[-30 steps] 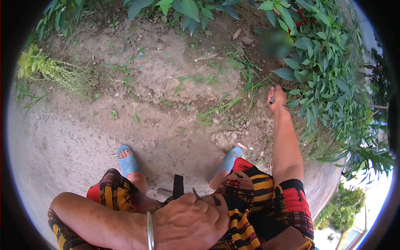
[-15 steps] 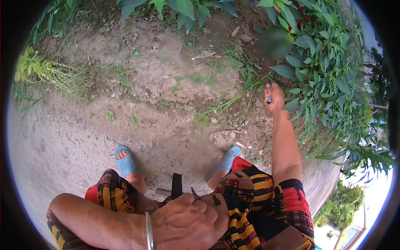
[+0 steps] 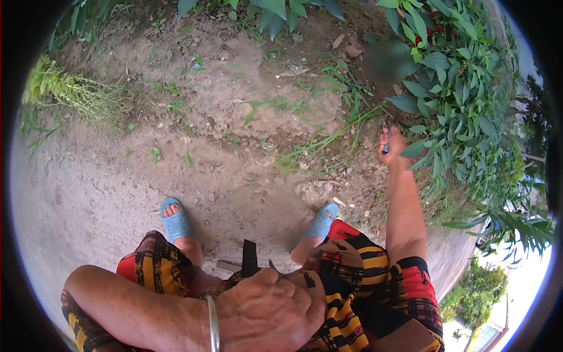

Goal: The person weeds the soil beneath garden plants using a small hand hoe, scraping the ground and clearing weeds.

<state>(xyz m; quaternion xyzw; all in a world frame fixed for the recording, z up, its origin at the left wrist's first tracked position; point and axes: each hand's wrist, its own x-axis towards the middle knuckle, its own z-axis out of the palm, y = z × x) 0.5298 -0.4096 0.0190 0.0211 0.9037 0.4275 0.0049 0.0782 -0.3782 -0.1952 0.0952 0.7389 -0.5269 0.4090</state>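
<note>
At the right, my right hand [image 3: 395, 143] reaches down to the soil with its fingers wrapped round a short dark handle [image 3: 385, 146]. What the handle belongs to is too small to tell. Long green grass blades [image 3: 334, 141] lie just left of that hand, and leafy plants [image 3: 451, 111] stand close on its other side. Low in the view, my left hand [image 3: 267, 308] is closed in a fist at my lap, a silvery bangle [image 3: 212, 322] on its wrist. A black strap [image 3: 250, 258] pokes up beyond the fist. Its fingertips are hidden, so I cannot make out what they hold.
Bare soil [image 3: 193, 146] with small weeds spreads ahead. My feet in blue slippers [image 3: 175, 219] stand apart on it. A pale feathery plant [image 3: 76, 94] grows at the left, more leaves [image 3: 275, 14] hang along the top, and a flat grey piece [image 3: 227, 266] lies between my legs.
The whole view has shifted slightly. My right hand, still round the dark handle, sits a little lower and further right. My left fist stays at my lap.
</note>
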